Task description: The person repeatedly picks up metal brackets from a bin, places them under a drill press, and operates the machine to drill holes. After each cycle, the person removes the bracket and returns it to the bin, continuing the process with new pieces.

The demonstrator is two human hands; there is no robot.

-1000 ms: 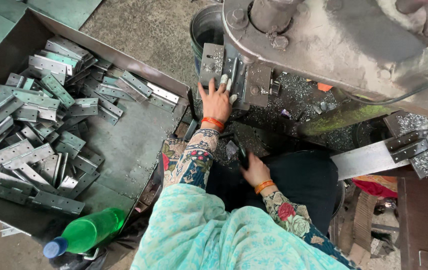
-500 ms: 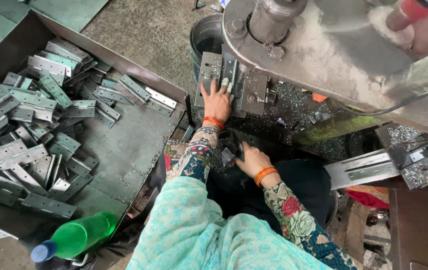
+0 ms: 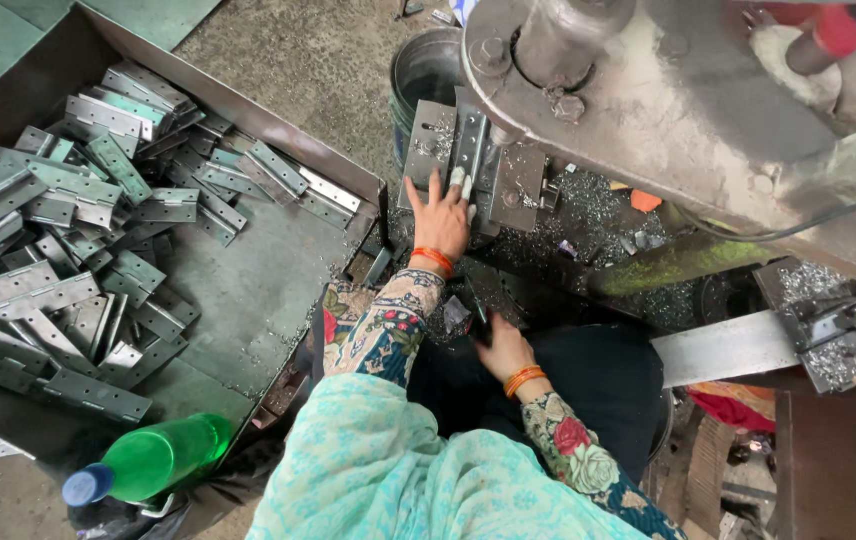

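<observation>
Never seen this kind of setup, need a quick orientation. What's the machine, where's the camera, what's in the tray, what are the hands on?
There is one picture, taken from a camera on the person's head, looking down over their patterned sleeves. The big grey metal body at the top appears to be a press or punch of some sort; its exact type cannot be told. The left hand lies flat on the metal plates under that body, next to a small metal bucket. The right hand sits lower, close to the lap, on a small dark piece that is too hidden to name. On the left, a sheet-metal tray holds a loose heap of flat hinges with punched holes. A green plastic bottle lies below the tray.
</observation>
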